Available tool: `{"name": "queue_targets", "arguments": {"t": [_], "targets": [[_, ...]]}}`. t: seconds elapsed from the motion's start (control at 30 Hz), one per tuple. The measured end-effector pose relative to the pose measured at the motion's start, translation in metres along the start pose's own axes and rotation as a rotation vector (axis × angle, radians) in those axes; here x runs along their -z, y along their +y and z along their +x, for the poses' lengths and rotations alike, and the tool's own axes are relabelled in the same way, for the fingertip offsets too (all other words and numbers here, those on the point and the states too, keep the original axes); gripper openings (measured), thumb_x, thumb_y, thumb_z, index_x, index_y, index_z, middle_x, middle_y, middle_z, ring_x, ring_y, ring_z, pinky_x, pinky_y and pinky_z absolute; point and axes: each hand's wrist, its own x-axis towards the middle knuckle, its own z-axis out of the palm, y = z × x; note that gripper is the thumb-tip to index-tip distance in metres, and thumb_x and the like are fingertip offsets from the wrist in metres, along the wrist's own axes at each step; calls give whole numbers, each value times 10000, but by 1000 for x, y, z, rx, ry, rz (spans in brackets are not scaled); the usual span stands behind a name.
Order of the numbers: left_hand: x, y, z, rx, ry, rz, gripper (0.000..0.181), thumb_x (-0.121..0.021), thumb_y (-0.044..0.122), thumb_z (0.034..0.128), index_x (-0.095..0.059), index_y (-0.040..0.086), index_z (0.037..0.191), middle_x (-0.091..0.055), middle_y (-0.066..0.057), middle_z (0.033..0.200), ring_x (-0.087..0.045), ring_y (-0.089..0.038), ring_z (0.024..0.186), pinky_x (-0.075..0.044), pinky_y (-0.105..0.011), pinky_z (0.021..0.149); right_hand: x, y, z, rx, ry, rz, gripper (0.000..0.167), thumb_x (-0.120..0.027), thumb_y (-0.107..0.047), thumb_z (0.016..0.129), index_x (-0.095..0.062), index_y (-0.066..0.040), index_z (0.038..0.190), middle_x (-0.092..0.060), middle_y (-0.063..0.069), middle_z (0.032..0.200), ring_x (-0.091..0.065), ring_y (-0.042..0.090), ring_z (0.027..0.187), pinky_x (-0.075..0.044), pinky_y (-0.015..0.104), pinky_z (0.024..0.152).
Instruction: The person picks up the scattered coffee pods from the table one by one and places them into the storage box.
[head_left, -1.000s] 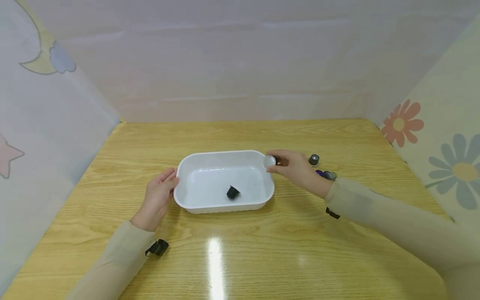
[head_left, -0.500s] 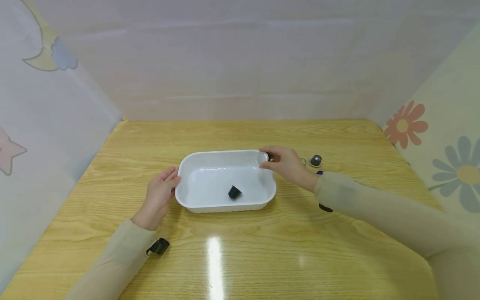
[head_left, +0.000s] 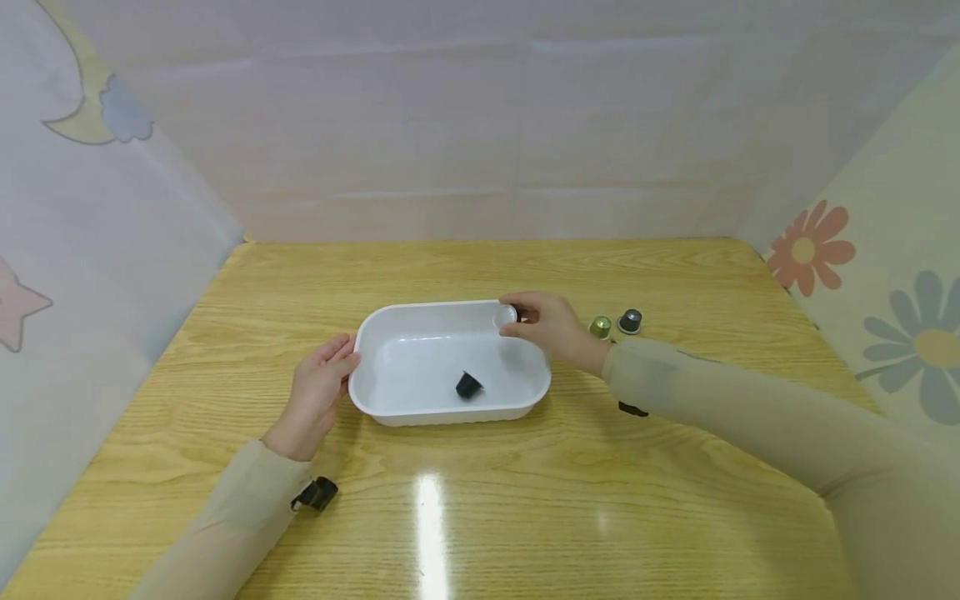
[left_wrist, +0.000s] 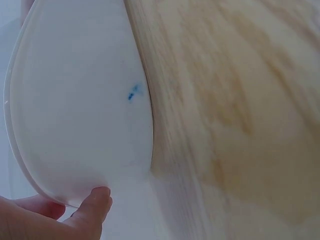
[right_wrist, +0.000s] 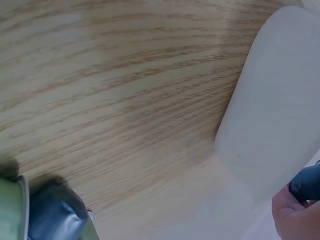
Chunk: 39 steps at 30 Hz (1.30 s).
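Observation:
A white plastic tray (head_left: 408, 375) stands on the table, and one black coffee capsule (head_left: 468, 386) lies tipped on its floor. My left hand (head_left: 315, 396) grips the tray's left rim; in the left wrist view its thumb (left_wrist: 95, 207) and a finger pinch the tray wall (left_wrist: 75, 100) between them. Over the tray's far right part, my right hand (head_left: 551, 327) pinches a dark capsule whose pale lid (head_left: 505, 316) faces left. That dark capsule (right_wrist: 306, 184) shows at the right edge of the right wrist view, beside the fingers.
Right of the tray, a green capsule (head_left: 600, 327) and a dark grey capsule (head_left: 631, 321) rest on the table (head_left: 525, 500). At the lower left of the right wrist view, a dark blue capsule (right_wrist: 57, 212) sits beside a green one. Walls enclose the table's back and sides.
My right hand has carried the pinched capsule left, from the tray's right rim to inside its outline. A green capsule on the table is uncovered. The left hand stays put.

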Motion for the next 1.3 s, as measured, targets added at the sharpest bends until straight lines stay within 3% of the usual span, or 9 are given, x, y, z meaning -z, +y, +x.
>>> {"name": "queue_targets", "arguments": {"t": [0.63,0.8,1.3], "targets": [[1,-1,1,4,1,17,555,-452,29,1022,-222,-6,1525,-321,-139,1537,-358,-227,1370,-332,-376,1085,-14,-5,11,10,-19,-103,469,-750,-46,846,-585,90,1264,-628,214,1205,-600,305,1071,-501,353,903],[2,-1,1,-8,-10,21,553,-436,17,1023,-203,-17,1524,-320,-143,1535,-362,-229,1370,-343,-352,1076,-18,-8,13,-17,-38,-129,497,-754,-79,849,-574,71,1288,-606,207,1265,-595,319,1118,-483,369,937],[5,-1,0,-2,5,33,550,-452,37,1024,-226,-5,1524,-336,-131,1527,-389,-227,1351,-447,-228,933,-31,-12,23,-57,-117,-187,506,-745,-81,861,-563,68,1309,-575,196,1322,-543,295,1210,-429,368,1006]]}}
